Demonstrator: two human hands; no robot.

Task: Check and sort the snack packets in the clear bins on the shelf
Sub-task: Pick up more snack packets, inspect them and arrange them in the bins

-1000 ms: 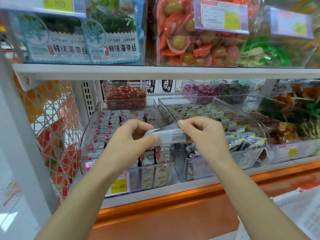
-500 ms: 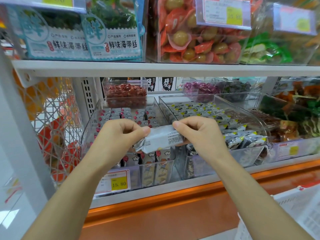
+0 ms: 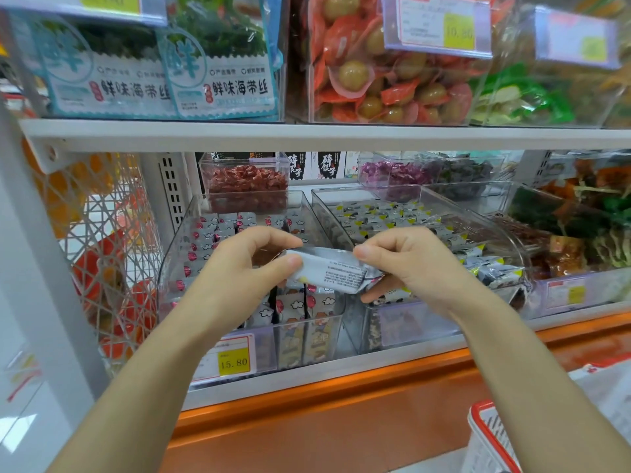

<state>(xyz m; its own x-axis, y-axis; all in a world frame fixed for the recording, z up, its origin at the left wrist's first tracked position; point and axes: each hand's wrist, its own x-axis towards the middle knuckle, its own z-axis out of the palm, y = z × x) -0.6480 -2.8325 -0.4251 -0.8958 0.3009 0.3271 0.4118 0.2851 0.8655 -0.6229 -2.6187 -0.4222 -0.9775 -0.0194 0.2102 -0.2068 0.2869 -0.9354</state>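
At the lower right, a red-rimmed basket (image 3: pixel 489 435) is showing just its corner, in front of the orange ledge (image 3: pixel 307 416) that is running under the shelf.

Above the ledge, both hands are holding one silver packet (image 3: pixel 336 272) level, its printed side facing the camera. The left hand (image 3: pixel 244 268) is pinching the packet's left end between thumb and curled fingers. The right hand (image 3: pixel 411 268) is pinching the right end the same way, thumb below and fingers curled over the top. The packet is hanging in the air just in front of the gap between two clear bins, touching neither.

The left bin (image 3: pixel 170 268) is holding rows of packets with red dots (image 3: pixel 211 233) and is wearing a yellow tag (image 3: pixel 234 361) reading 15.80 on its front. The right bin (image 3: pixel 512 249) is holding packets with yellow corners (image 3: pixel 386 213), some lying loosely heaped at its front.

Behind the left bin, a smaller bin of red snacks (image 3: pixel 246 180) is standing; behind the right one, a bin of purple and dark snacks (image 3: pixel 396 172) is sitting. Further right, bins of orange and green packets (image 3: pixel 580 206) are lining the same shelf.

Overhead, a white shelf board (image 3: pixel 307 136) is carrying blue seaweed packs (image 3: pixel 222 70) on the left and a bin of egg packets (image 3: pixel 375 76) with a 10.80 tag (image 3: pixel 440 27) beside them.
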